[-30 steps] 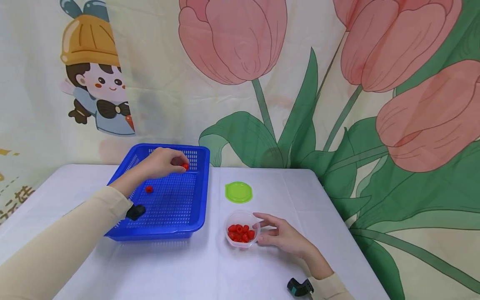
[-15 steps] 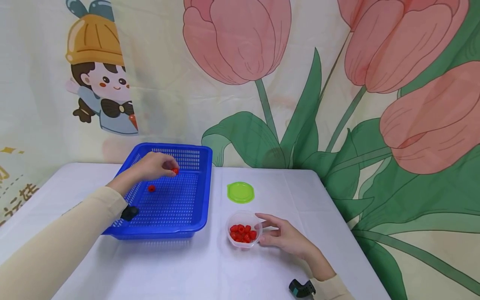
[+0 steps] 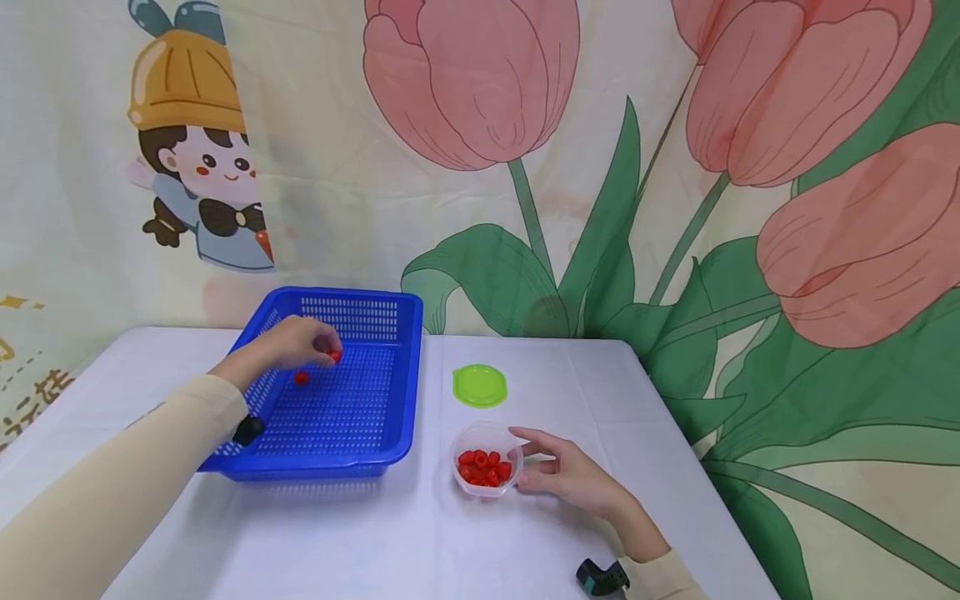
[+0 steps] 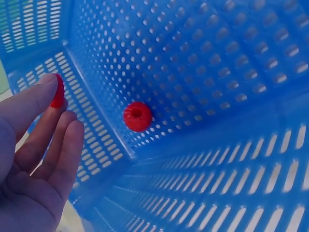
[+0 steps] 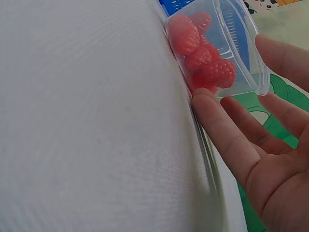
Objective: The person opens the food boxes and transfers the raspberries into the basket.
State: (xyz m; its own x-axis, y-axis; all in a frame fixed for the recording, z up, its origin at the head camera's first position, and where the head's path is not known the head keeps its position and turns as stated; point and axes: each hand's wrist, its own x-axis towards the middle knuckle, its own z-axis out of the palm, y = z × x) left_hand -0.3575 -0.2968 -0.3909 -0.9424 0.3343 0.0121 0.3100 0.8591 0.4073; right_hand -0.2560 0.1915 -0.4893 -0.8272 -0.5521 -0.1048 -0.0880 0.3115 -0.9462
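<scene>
My left hand (image 3: 294, 340) is inside the blue plastic basket (image 3: 415, 375), pinching a red raspberry (image 4: 58, 92) between thumb and index finger. The other fingers are loosely bent below it in the left wrist view. A second raspberry (image 4: 137, 116) lies on the basket floor, its hollow end facing the camera. To the right of the basket stands a small clear plastic tub (image 3: 486, 435) with several raspberries (image 3: 483, 471) in it. My right hand (image 3: 573, 477) rests beside this tub, thumb low at its side and relaxed fingers by the rim (image 5: 264, 79).
A green lid (image 3: 480, 386) lies flat behind the tub. A white cloth (image 3: 420, 542) covers the table, whose far edge meets a printed wall hanging (image 3: 330, 167) with tulips. Dark bands are worn on both wrists.
The left hand has drawn back leftward and lower within the basket, carrying its pinched raspberry nearer the loose one. My right hand and the tub have stayed put.
</scene>
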